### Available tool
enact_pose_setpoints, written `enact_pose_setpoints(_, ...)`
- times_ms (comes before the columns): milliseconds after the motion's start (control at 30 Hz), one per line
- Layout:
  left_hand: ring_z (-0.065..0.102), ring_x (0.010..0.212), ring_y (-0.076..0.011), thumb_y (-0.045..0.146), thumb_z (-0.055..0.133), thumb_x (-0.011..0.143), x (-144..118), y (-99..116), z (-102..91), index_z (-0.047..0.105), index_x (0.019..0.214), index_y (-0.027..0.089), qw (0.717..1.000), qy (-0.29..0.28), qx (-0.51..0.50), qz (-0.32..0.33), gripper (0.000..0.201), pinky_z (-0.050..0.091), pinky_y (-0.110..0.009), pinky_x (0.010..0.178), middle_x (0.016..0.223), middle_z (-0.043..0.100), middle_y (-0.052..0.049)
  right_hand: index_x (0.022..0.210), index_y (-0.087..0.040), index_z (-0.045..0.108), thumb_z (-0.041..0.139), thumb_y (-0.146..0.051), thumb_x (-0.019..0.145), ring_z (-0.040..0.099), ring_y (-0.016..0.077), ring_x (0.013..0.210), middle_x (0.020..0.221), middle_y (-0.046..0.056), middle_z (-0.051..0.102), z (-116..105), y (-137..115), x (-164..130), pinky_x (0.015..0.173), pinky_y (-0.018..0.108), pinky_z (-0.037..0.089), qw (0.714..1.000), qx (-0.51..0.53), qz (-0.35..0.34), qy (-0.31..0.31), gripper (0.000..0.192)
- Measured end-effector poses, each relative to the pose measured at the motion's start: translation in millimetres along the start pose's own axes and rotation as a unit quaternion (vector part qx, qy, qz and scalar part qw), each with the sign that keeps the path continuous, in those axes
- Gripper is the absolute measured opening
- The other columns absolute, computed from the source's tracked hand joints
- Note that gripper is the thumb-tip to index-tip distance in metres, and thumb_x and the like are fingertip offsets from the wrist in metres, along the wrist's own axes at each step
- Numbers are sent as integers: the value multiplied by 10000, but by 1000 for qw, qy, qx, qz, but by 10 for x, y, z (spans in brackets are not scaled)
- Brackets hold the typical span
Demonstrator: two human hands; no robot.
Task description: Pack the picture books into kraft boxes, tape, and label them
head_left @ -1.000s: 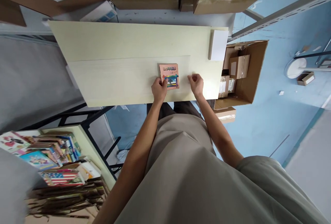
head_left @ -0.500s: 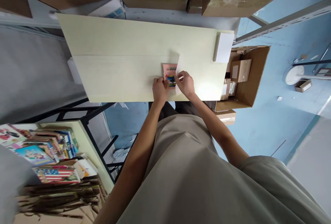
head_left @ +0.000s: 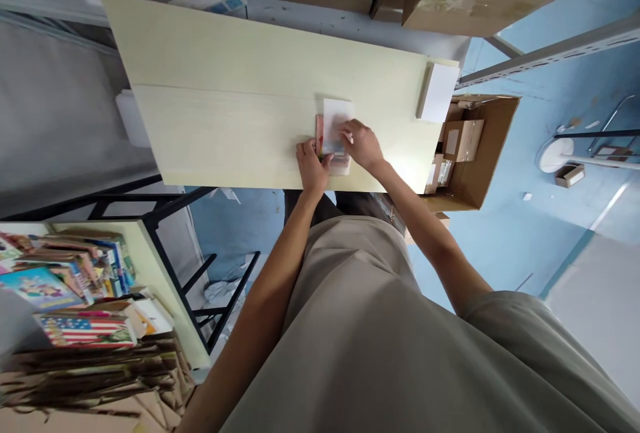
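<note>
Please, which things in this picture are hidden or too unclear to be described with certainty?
Head view only:
- Booklet: the white sheet covers nearly all of it; only its left edge shows.
- Right hand: whether it pinches the sheet or only presses it is too small to tell.
- Left hand: its fingertips at the booklet's edge are too small to judge.
- Open box: the table cuts off its left part.
</note>
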State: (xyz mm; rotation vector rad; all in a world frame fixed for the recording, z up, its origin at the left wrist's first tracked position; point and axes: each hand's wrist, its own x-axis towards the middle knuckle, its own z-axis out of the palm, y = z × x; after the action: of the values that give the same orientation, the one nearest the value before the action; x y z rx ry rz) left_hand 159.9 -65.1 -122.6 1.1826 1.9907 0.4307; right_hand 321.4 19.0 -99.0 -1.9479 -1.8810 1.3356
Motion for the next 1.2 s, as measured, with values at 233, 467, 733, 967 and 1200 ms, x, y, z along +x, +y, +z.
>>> enact_pose_setpoints(233, 667, 1401, -347, 130, 762, 1000, -7, -66, -5, 602, 1471, 219, 999, -7, -34, -2, 506, 538, -507, 1257, 1460, 630, -179, 1399, -189, 607, 692, -466, 1118, 724, 398, 1296, 1255, 175, 782, -6, 223, 428, 1168, 694, 580, 997, -24, 62, 32, 404)
enact_pose_setpoints(467, 660, 1375, -317, 92, 590, 1106, -84, -91, -41, 706, 1352, 244, 998, -1, -33, 58, 312, 524, -518, 1279, 1365, 660, -144, 1070, -234, 679, 704, -427, 1037, 760, 359, 1174, 1073, 139, 822, 78, 18, 567, 1079, 563, 637, 990, -17, 141, 23, 197)
enact_pose_setpoints(733, 462, 1618, -540, 580, 862, 997, -323, 191, 154, 578, 1535, 118, 999, -3, 13, 46, 763, 487, -692, 1299, 1693, 503, -332, 956, -241, 700, 702, -411, 1056, 800, 328, 931, 800, 73, 764, -23, -37, 578, 981, 537, 674, 993, -2, 114, -8, 197)
enact_pose_setpoints(967, 375, 1744, -470, 399, 561, 1158, -403, 43, 203, 549, 1632, 108, 995, -24, -35, 85, 557, 379, -672, 1412, 1830, 426, -303, 1530, -181, 640, 562, -475, 1159, 716, 417, 1439, 1461, 213, 756, -420, -120, 419, 1192, 653, 604, 985, -141, -96, -9, 480)
enact_pose_setpoints(1200, 293, 1805, -409, 574, 376, 1209, -474, -65, 215, 462, 1743, 142, 990, -30, -103, 90, 692, 327, -624, 1459, 1887, 374, -246, 1472, -231, 778, 702, -362, 1112, 534, 367, 1660, 1646, 70, 695, -449, -376, 571, 1426, 642, 369, 873, -286, -333, -212, 391)
